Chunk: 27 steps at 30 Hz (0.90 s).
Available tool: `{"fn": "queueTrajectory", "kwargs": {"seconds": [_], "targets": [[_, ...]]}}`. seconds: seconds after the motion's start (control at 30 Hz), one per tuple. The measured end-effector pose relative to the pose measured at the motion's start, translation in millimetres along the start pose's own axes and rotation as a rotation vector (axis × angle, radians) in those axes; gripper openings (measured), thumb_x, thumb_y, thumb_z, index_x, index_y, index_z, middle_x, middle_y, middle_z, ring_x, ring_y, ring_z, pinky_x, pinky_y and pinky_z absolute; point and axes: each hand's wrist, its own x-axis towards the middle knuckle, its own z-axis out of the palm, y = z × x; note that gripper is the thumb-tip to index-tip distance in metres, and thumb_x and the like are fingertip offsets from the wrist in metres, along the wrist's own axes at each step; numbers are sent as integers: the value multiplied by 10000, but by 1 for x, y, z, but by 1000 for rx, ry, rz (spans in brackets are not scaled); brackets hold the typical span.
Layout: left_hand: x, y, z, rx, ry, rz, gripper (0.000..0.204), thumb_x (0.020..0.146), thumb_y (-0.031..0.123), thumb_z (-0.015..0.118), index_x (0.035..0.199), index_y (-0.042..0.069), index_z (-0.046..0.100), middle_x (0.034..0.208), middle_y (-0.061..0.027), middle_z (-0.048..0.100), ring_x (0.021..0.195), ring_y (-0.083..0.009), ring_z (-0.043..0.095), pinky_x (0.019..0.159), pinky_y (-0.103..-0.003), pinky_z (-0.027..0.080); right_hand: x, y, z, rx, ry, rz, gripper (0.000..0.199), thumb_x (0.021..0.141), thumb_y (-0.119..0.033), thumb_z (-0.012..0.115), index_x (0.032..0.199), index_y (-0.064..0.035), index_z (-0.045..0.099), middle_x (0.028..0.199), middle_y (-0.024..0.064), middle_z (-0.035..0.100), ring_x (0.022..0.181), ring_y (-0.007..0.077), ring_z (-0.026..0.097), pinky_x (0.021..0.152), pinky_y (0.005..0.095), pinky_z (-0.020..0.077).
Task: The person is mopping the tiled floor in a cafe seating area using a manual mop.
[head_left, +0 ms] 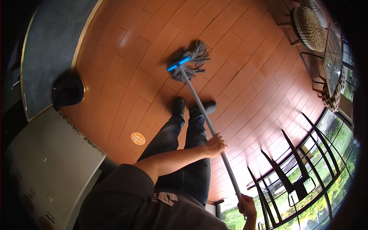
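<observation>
A string mop with a grey metal handle, a blue head clamp and grey strands slants across the view. Its strands lie spread on the floor ahead of my feet. My left hand wraps around the handle about midway along its length. Farther up, close to the handle's end, my right hand is closed around it as well. The clamp and strands look slightly blurred.
Reddish-brown tiles form the floor. A black rounded object and a pale counter-like panel stand at left. Woven seats and a table line the far right. Dark metal bars stand before the windows at near right.
</observation>
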Motion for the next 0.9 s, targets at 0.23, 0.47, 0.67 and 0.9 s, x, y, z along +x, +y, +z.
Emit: {"fn": "queueTrajectory", "kwargs": {"seconds": [0.23,0.47,0.67,0.9], "targets": [[-39,-153,-80,253,316,-281,107,709,105,666,683,154,574,741,-86,560,871,-313,536,856,-480,387,112,-96,127,-179,-90,-187,368,998,-271,501,1262,-18,548,521,-42,412,366,58,365,334,234,294],[-59,-224,-139,540,219,-270,107,698,131,653,649,192,580,785,-12,558,974,-239,532,912,-464,343,153,-116,197,-161,-150,-293,338,997,-300,493,1222,-58,562,539,-24,421,382,73,353,353,238,279],[-46,-93,-20,468,-17,-219,137,796,196,562,685,182,642,831,-70,612,1007,-277,554,962,-621,318,102,10,103,-126,2,-118,300,991,-318,518,1079,-49,617,500,-31,439,369,63,395,332,247,292],[-43,47,99,65,-139,-142,139,855,205,553,863,162,684,968,-78,600,1133,-293,504,1044,-713,183,21,133,14,-22,70,19,296,1003,-263,490,1141,-32,613,474,-15,437,340,70,406,312,245,288]]}}
